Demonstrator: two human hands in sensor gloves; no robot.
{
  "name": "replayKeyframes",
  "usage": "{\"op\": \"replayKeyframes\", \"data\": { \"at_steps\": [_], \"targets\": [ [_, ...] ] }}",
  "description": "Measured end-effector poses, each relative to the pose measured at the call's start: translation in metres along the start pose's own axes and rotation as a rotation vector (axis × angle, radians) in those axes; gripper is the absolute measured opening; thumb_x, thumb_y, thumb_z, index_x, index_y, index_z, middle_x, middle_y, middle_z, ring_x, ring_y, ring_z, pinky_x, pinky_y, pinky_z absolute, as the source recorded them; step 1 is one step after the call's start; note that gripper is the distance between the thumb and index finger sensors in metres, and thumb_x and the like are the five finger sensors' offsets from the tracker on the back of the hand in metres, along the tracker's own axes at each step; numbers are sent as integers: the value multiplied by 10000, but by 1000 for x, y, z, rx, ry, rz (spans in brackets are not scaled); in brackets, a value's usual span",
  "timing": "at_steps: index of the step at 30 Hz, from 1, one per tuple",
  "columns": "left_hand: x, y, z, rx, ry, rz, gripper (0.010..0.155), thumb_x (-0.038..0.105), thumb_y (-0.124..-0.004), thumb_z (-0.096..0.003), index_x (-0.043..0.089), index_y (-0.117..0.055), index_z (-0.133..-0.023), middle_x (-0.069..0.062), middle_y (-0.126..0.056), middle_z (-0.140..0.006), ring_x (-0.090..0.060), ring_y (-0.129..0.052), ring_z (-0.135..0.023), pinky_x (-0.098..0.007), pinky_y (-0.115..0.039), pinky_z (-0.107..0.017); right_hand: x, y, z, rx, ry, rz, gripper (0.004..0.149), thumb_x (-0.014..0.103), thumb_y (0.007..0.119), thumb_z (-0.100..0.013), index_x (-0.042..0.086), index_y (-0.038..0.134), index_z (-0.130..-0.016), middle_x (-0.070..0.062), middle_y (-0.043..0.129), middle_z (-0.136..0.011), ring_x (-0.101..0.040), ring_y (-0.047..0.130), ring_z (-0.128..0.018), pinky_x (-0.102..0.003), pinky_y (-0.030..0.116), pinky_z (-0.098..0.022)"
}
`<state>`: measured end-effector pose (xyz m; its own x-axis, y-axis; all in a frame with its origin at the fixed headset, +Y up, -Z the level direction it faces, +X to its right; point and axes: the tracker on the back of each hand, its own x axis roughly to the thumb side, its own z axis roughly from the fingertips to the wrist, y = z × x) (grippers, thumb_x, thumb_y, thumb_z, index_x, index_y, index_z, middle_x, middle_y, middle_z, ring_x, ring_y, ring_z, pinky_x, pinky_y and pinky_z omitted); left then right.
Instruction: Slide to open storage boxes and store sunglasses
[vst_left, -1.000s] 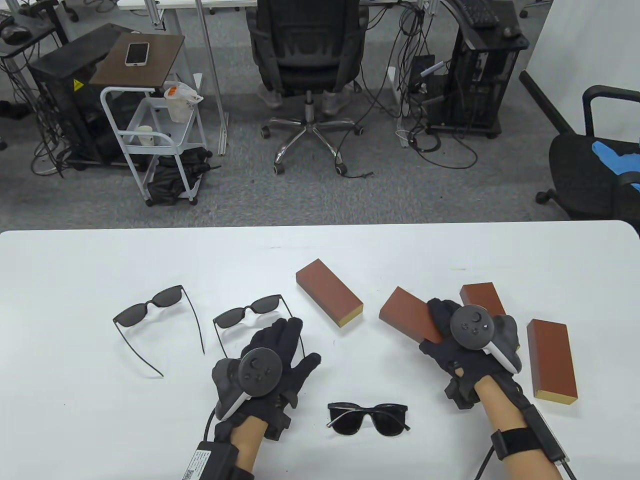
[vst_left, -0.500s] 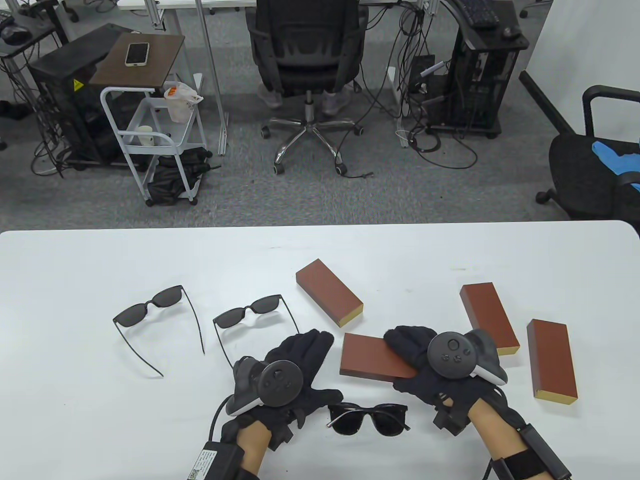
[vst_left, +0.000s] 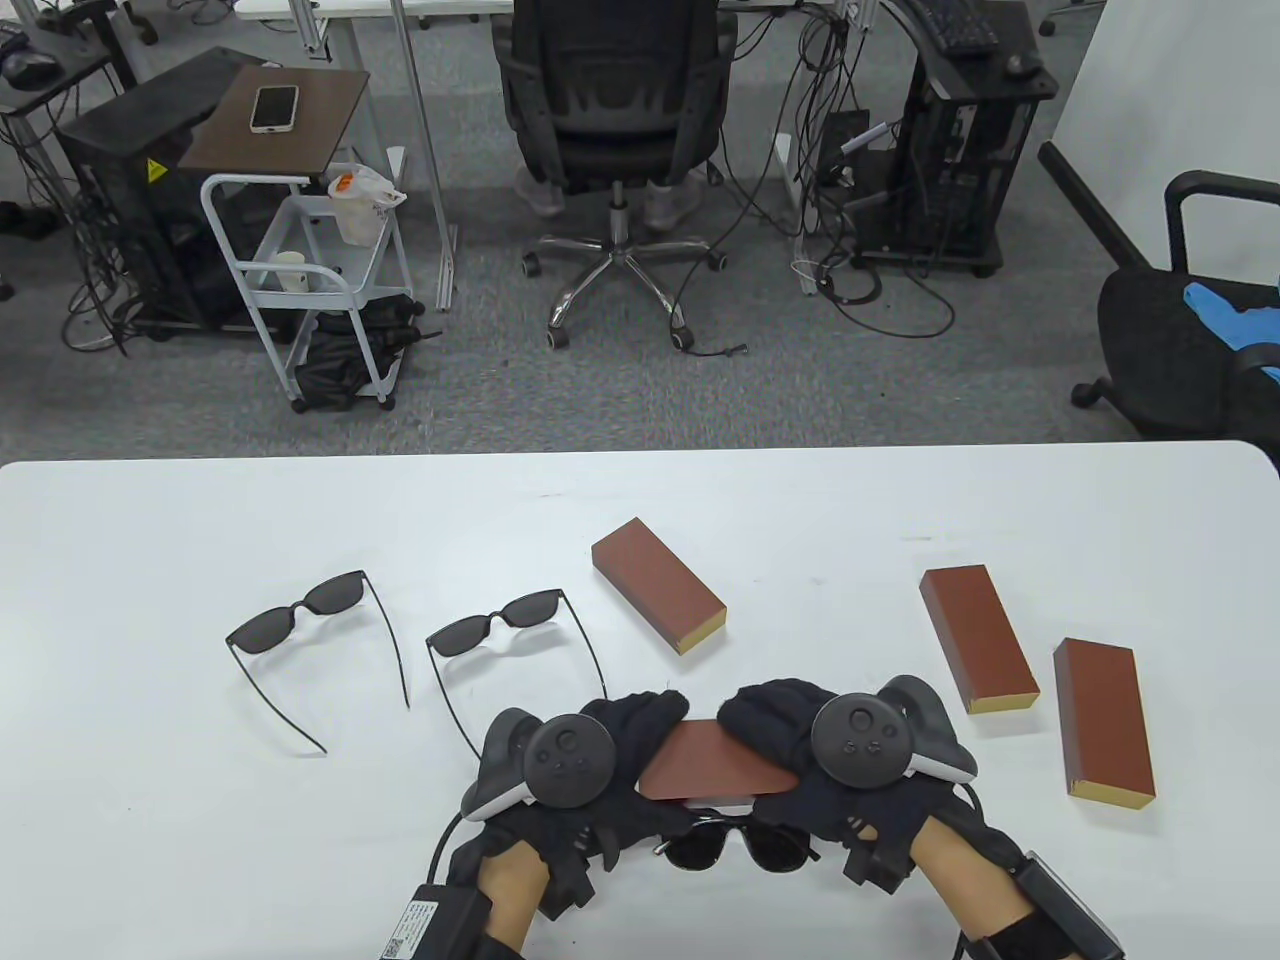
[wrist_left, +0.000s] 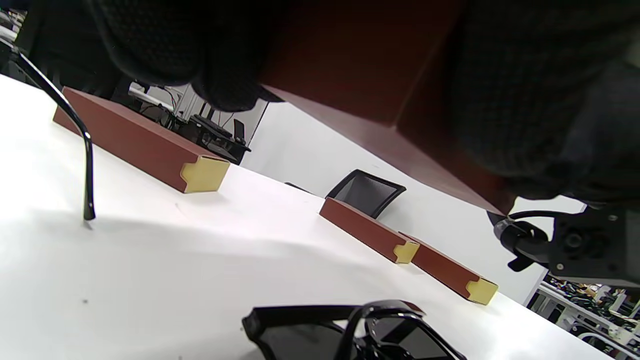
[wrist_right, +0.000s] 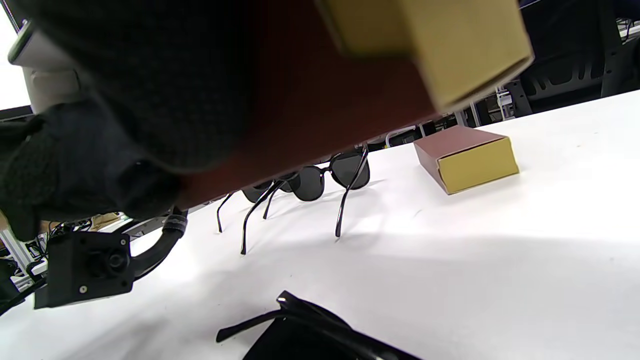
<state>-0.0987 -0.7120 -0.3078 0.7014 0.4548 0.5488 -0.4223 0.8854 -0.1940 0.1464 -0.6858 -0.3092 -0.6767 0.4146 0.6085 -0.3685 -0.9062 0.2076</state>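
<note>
Both hands hold one brown storage box (vst_left: 715, 765) above the table near the front edge. My left hand (vst_left: 648, 728) grips its left end and my right hand (vst_left: 768, 722) grips its right end. In the right wrist view the box's yellow inner end (wrist_right: 435, 45) shows beside the brown sleeve (wrist_right: 300, 115). Folded black sunglasses (vst_left: 740, 848) lie on the table right under the box, partly hidden by the hands. Two thin-framed sunglasses (vst_left: 300, 612) (vst_left: 498, 622) stand with arms unfolded at left.
Three more brown boxes lie on the white table (vst_left: 150, 560): one at centre back (vst_left: 657, 585), two at right (vst_left: 977, 638) (vst_left: 1105, 718). Office chairs, a cart and cables stand beyond the far edge.
My right hand carried the box from the right to the front centre, over the black sunglasses. My left hand moved right and took hold of the box's left end.
</note>
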Motion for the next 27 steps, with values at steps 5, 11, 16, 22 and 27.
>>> {"op": "replayKeyframes", "data": {
  "at_steps": [5,11,16,22,27],
  "targets": [
    [-2,5,0,-17,18,38,945,578,-992,-270,243,-611,-1067,-81,-719,-1051,-339,-810,-883,-531,-750,-605,-6,1,2,-14,16,-3,843,434,955,-244,237,529,-944,-129,526,-1025,-399,525,-933,-560,491,-712],
    [-12,13,4,-4,43,73,943,561,-993,-280,240,-599,-1074,-81,-700,-1065,-346,-793,-900,-533,-743,-618,-24,-4,10,-45,72,-48,896,473,952,-234,234,481,-958,-137,477,-1041,-412,485,-945,-565,467,-718],
    [-14,16,5,-8,40,100,942,545,-1000,-278,245,-598,-1075,-79,-694,-1072,-346,-786,-911,-533,-739,-628,-33,-6,14,-51,81,-122,904,485,950,-237,267,460,-964,-124,509,-1038,-410,534,-939,-566,527,-699],
    [-17,17,6,1,42,104,944,552,-1011,-268,264,-610,-1073,-74,-704,-1073,-338,-797,-912,-533,-744,-628,-34,-6,14,-77,78,-184,880,448,976,-225,267,510,-950,-114,589,-1005,-379,632,-904,-538,593,-680],
    [-19,17,6,-1,55,106,938,554,-1015,-271,281,-612,-1074,-69,-700,-1084,-329,-799,-927,-539,-745,-628,-34,-5,14,-77,93,-209,906,439,995,-205,256,513,-949,-123,604,-990,-374,653,-887,-530,602,-676]
  ]
}}
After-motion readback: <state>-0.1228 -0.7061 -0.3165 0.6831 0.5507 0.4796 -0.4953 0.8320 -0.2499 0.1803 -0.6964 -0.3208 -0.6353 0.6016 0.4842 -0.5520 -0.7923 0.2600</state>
